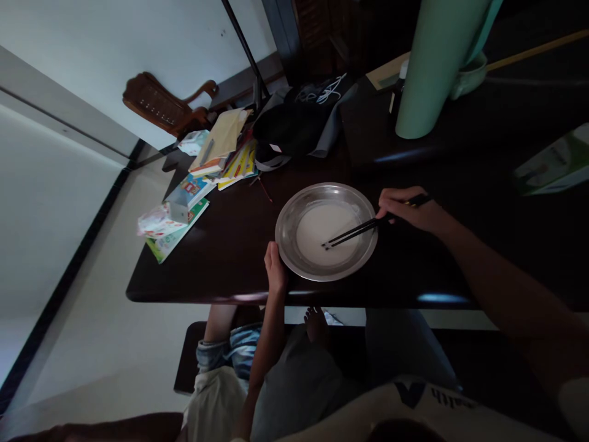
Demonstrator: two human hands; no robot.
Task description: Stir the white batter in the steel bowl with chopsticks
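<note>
A round metal plate holding pale liquid sits near the front edge of a dark table. My right hand is closed on a pair of black chopsticks whose tips rest in the liquid. My left hand grips the plate's near-left rim, fingers wrapped over the edge.
A heap of books and papers lies at the table's far left, with a black bag and white cables behind. A tall green cylinder stands at the back right, a green-white box at the right. A wooden chair stands by the wall.
</note>
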